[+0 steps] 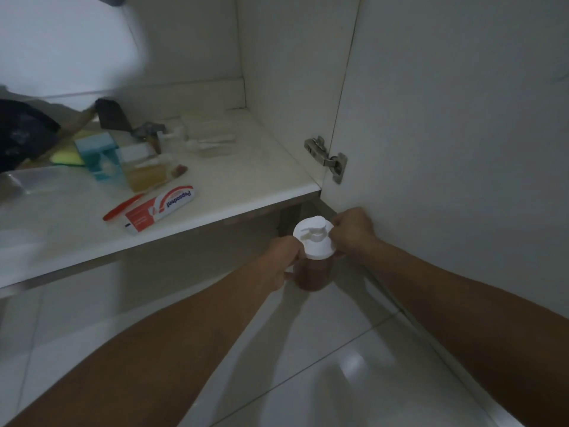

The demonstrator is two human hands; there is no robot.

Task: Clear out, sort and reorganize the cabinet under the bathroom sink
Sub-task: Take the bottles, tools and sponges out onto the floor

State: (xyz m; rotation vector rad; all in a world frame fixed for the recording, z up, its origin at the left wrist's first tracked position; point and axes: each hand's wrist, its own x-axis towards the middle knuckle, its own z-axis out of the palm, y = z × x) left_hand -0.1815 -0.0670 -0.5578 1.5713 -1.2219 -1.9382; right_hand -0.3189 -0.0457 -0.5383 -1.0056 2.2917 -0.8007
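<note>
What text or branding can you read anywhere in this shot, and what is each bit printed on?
"Pepsodent": on the toothpaste tube lying on the cabinet shelf, upside down to the camera.
Smaller print on the tube's red part: too blurred to read.
Pump bottle held by left hand and right hand: no label visible.

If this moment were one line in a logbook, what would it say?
left hand: grips pump bottle body | right hand: pinches its white cap | bottle: above floor, in front of shelf | toothpaste: on shelf
</note>
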